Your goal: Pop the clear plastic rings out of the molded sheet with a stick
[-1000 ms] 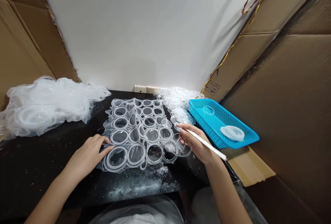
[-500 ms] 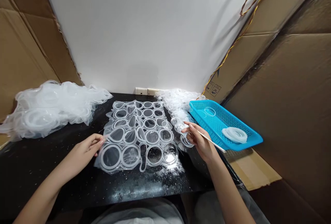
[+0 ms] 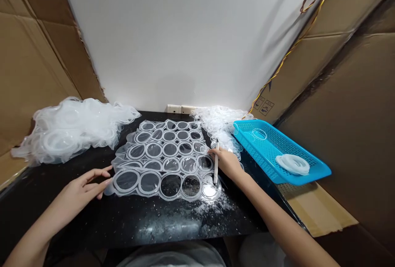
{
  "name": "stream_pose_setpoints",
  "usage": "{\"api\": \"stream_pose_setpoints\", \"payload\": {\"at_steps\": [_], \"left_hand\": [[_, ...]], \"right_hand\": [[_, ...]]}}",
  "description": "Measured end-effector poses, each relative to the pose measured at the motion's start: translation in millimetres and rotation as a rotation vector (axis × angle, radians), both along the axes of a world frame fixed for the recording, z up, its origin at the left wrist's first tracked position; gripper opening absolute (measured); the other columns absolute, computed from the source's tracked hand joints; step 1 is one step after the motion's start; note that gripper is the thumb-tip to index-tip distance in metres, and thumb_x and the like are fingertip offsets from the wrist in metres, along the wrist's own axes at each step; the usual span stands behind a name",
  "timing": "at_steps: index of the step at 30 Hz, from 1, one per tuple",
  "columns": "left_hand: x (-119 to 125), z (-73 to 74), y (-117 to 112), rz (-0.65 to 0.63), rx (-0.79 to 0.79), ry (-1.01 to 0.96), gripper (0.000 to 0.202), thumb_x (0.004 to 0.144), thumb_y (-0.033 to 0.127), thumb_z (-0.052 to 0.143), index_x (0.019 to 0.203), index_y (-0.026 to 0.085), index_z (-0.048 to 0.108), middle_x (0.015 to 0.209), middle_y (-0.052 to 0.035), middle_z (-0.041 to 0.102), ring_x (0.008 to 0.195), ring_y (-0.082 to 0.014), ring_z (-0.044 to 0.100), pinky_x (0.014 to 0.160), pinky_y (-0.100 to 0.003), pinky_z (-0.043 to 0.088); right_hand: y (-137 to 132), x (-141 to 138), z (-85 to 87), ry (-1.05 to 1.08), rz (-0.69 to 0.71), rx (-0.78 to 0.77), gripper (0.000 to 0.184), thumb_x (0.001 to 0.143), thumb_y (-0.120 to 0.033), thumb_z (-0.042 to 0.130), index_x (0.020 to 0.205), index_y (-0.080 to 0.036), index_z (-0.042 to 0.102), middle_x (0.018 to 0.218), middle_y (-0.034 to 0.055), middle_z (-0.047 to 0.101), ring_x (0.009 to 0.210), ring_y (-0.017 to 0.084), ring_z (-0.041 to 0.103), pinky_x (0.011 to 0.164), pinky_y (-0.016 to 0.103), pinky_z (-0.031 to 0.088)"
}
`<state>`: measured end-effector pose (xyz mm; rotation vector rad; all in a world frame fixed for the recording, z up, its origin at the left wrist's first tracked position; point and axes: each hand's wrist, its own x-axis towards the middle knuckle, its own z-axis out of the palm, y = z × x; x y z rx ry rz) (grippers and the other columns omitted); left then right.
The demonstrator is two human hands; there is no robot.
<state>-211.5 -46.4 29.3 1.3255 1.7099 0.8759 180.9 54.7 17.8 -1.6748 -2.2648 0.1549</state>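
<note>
A translucent, floppy sheet of rubbery rings (image 3: pixel 170 149), joined in rows, lies spread on the black tabletop (image 3: pixel 101 226). At its left edge is my left hand (image 3: pixel 88 184), fingers apart, with the fingertips at or just beside the lower left corner. My right hand (image 3: pixel 227 163) rests at the right edge of the sheet, gripping a slim white stick (image 3: pixel 216 166). The stick points toward me, its lower end over the nearest right-hand ring. Whether my right fingertips also pinch the sheet, I cannot tell.
A heap of similar translucent sheets (image 3: pixel 74 127) lies at the left. Thin clear ring scraps (image 3: pixel 220 121) are piled behind my right hand. On the right, a blue plastic basket (image 3: pixel 321 172) holds loose white rings (image 3: pixel 293 164). White bits (image 3: pixel 214 207) litter the front. Cardboard walls flank the table.
The sheet has gone from rumpled in the middle to flatter and wider. My right hand has moved onto its right edge, swinging the stick more upright. My left fingers have spread apart.
</note>
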Motion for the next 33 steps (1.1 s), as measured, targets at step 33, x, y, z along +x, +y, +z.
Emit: {"api": "stream_pose_setpoints", "payload": {"at_steps": [33], "left_hand": [[65,-14.0,-9,-0.533,0.739,0.913,0.038,0.091,0.012,0.026,0.090,0.016,0.064,0.089,-0.0045,0.065,0.079,-0.0181,0.053,0.066,-0.031,0.041]], "right_hand": [[-54,-123,38.7,0.544,0.537,-0.419,0.039,0.092,-0.038,0.033,0.092,-0.017,0.066,0.070,0.0031,0.059,0.067,0.013,0.055,0.062,0.023,0.041]]}}
